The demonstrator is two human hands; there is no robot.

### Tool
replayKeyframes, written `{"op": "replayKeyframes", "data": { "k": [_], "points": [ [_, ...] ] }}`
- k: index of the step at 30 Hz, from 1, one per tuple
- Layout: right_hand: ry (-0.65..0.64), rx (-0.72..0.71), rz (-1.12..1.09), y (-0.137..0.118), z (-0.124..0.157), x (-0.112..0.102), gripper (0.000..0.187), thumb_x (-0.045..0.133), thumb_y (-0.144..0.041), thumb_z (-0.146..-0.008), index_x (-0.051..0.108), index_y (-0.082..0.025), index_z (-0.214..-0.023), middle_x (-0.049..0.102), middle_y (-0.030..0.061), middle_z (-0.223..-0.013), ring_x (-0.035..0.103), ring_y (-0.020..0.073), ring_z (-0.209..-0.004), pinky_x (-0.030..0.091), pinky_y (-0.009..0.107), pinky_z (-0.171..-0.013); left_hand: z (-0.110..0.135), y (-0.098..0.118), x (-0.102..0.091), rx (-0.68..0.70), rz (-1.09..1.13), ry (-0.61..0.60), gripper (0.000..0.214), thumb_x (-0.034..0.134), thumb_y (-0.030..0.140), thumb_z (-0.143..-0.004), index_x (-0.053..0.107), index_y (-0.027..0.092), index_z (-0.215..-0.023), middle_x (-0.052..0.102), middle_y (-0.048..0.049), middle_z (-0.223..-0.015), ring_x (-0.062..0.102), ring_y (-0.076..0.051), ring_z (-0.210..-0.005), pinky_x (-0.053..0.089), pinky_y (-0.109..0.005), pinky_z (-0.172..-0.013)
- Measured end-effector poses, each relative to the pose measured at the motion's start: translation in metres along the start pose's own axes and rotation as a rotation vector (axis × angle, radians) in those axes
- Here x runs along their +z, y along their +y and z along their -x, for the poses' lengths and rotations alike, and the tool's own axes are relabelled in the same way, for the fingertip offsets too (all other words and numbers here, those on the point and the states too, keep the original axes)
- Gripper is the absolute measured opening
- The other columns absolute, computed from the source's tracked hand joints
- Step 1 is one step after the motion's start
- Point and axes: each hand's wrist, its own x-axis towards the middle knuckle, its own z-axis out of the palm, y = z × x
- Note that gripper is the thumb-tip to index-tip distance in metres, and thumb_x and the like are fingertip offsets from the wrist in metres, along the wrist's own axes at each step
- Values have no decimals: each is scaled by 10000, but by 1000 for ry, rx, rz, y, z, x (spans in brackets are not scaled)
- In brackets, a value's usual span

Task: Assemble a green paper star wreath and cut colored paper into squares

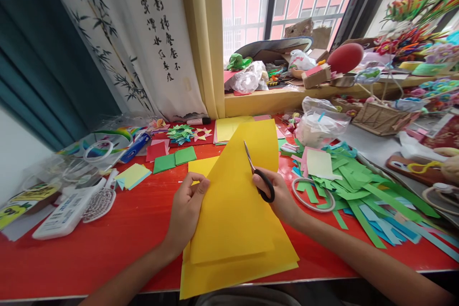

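My left hand (189, 207) pinches the left edge of a yellow paper sheet (233, 201), thumb on top. The sheet is raised toward its far end, above more yellow paper (204, 277) lying at the table's front edge. In my right hand (281, 195) is a pair of scissors (264, 184) with black handles. Its blades point away and up to the left, over the face of the sheet. They look close together, and I cannot tell whether they touch the paper.
Green paper strips (347, 177) and blue ones lie right on the red table (139, 244), beside a pale ring (298, 191). Leftward are green squares (175, 158), a white box-like item (68, 210) and a blue packet (135, 147). A person's hand (450, 165) shows far right.
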Motion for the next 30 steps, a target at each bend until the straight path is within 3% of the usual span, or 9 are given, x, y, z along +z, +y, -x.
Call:
{"op": "replayKeyframes", "data": {
  "k": [13,30],
  "points": [
    [-7,3,-30,-1,0,0,331,543,-456,-811,443,-173,-672,266,-48,-577,321,55,-460,293,183,-388,3,2,1,13,-26,13,278,547,485,-772,463,220,-773,486,70,-518,387,-64,-402,303,-136,-357],
    [7,-51,-36,2,-3,-3,375,511,-457,-833,390,-173,-619,277,-53,-538,314,50,-426,271,182,-384,4,-4,0,35,-68,2,256,536,465,-786,469,219,-762,453,68,-504,355,-64,-415,276,-141,-369]
  ]
}}
